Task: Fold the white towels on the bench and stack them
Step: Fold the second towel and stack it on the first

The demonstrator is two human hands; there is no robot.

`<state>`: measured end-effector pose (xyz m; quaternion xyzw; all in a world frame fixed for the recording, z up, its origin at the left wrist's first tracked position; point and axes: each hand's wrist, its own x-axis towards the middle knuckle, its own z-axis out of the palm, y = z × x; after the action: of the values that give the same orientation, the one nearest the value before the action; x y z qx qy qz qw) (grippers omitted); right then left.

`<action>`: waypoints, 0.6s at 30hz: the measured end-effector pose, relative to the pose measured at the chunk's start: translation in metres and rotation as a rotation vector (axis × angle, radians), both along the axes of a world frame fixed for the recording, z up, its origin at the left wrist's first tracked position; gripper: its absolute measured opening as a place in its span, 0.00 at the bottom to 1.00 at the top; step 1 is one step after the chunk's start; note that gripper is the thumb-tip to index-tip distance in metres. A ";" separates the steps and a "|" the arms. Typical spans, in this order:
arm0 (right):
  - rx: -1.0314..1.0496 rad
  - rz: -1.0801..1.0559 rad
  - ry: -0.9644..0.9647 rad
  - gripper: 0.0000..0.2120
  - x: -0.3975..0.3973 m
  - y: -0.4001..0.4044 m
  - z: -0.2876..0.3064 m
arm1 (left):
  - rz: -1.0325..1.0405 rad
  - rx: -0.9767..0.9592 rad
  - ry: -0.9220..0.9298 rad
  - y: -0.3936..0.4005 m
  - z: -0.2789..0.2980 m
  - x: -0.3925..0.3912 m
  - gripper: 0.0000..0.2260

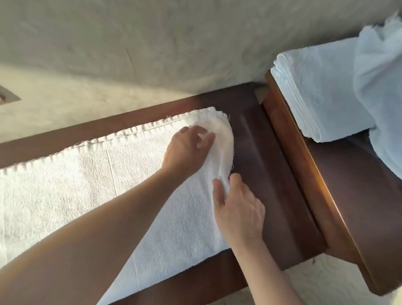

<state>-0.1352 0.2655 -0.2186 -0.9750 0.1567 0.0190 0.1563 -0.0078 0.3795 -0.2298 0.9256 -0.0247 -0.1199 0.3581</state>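
Note:
A long white towel (79,196) lies flat along the dark brown bench (261,148). Its right end is lifted into a curved fold. My left hand (185,148) grips the far part of that raised end, with the fingers curled into the cloth. My right hand (239,209) pinches the near part of the same end between thumb and fingers. On a second bench (341,202) to the right stands a stack of folded white towels (317,96). A loose white towel (388,96) hangs over the stack's right side.
A pale textured wall (187,34) runs behind both benches. The second bench's wooden rim (289,134) stands a little higher than the first bench, just right of my hands. Light carpet (323,284) shows below the benches.

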 end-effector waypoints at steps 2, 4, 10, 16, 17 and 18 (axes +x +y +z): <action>0.020 0.105 -0.014 0.17 0.001 0.018 0.014 | 0.122 -0.148 0.122 0.012 0.010 0.003 0.22; 0.091 0.193 0.000 0.15 0.000 0.040 0.026 | 0.273 -0.342 0.271 0.030 0.020 0.003 0.24; 0.138 0.406 -0.015 0.21 -0.021 0.127 0.053 | 0.513 -0.655 0.368 0.117 0.042 -0.008 0.25; 0.109 0.557 -0.025 0.16 -0.050 0.229 0.080 | 0.554 -0.366 0.032 0.227 0.049 -0.059 0.12; 0.122 0.584 -0.018 0.14 -0.055 0.245 0.085 | 0.553 -0.343 -0.016 0.244 0.056 -0.067 0.10; 0.126 0.601 -0.009 0.14 -0.059 0.260 0.089 | 0.548 -0.320 -0.048 0.262 0.063 -0.074 0.09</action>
<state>-0.1945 0.5260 -0.1293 -0.9661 -0.1410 0.0698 0.2046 -0.0817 0.6413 -0.1666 0.8323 0.1987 0.0082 0.5174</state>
